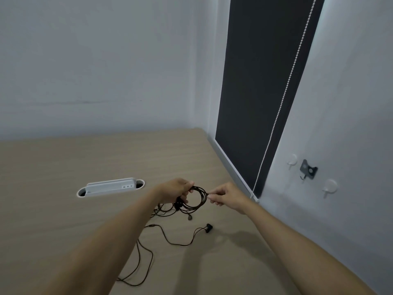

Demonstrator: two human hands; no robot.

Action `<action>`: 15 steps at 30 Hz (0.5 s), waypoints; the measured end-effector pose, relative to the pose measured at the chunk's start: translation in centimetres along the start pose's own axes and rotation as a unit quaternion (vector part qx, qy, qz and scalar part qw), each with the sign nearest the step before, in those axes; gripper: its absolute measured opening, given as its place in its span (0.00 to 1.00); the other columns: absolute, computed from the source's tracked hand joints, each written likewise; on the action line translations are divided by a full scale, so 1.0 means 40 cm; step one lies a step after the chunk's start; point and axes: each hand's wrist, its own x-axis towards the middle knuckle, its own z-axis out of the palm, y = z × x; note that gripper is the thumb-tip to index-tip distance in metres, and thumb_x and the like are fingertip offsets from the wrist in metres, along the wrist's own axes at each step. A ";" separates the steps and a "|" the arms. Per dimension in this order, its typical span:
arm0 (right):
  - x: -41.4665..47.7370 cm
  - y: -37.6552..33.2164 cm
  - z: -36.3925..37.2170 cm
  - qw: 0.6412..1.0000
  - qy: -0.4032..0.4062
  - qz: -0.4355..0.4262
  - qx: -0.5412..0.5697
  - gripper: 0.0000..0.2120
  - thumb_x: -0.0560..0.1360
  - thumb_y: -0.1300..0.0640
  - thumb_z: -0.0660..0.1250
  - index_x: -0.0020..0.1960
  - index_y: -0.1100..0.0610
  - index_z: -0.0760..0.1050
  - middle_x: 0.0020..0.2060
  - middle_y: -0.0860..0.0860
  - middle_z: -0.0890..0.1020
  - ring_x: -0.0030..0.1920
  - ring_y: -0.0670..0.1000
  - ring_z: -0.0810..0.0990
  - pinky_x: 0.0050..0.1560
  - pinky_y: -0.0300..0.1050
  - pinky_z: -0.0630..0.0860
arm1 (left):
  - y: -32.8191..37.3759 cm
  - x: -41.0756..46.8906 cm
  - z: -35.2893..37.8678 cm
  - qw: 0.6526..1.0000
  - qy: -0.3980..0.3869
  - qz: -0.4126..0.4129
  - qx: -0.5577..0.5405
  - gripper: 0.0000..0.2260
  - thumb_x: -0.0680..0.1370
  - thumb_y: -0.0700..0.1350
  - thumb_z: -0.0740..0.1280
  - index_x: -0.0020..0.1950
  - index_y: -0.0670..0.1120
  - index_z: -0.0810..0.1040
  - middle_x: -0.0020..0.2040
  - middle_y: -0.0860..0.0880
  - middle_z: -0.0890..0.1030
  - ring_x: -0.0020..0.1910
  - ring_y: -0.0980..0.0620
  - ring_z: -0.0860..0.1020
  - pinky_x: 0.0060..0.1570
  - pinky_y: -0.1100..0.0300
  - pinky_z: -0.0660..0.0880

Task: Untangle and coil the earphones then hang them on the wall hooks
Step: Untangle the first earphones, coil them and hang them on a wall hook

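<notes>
Now the earphones (204,199), partly coiled, are held just above the table (63,162) by the left hand (176,189), fingers curled round them, and pinched by the right hand (227,196). The table's right edge is found near; wall hooks (330,185) are fixed beyond it.

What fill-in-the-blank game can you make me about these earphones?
The left hand and right hand hold the cable coil above the ___.
The white hook sticks to the ___.
The loose earbud is coloured ___.
Missing words: table, wall, black.
</notes>
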 end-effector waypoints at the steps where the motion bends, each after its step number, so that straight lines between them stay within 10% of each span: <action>1: 0.002 -0.002 -0.001 1.000 0.005 -0.003 -0.004 0.11 0.75 0.63 0.66 0.55 0.67 0.79 0.32 0.49 0.78 0.31 0.43 0.72 0.31 0.28 0.71 | -0.003 0.000 -0.001 1.000 0.003 -0.001 0.004 0.16 0.82 0.48 0.52 0.39 0.44 0.69 0.30 0.51 0.59 0.22 0.59 0.64 0.42 0.62 0.74; 10: 0.014 0.021 0.027 0.999 0.002 0.028 -0.028 0.12 0.76 0.64 0.65 0.55 0.70 0.78 0.33 0.52 0.79 0.32 0.45 0.76 0.36 0.33 0.76 | -0.019 -0.013 -0.019 0.991 0.133 0.011 0.018 0.14 0.81 0.49 0.56 0.38 0.45 0.66 0.33 0.50 0.65 0.25 0.56 0.69 0.52 0.52 0.77; 15: 0.013 -0.011 0.047 0.999 -0.009 -0.005 -0.035 0.29 0.73 0.55 0.69 0.72 0.58 0.65 0.64 0.49 0.73 0.64 0.49 0.74 0.57 0.40 0.71 | -0.014 -0.035 -0.007 0.985 0.136 0.026 0.106 0.14 0.81 0.49 0.56 0.38 0.46 0.64 0.32 0.50 0.66 0.29 0.56 0.67 0.31 0.66 0.72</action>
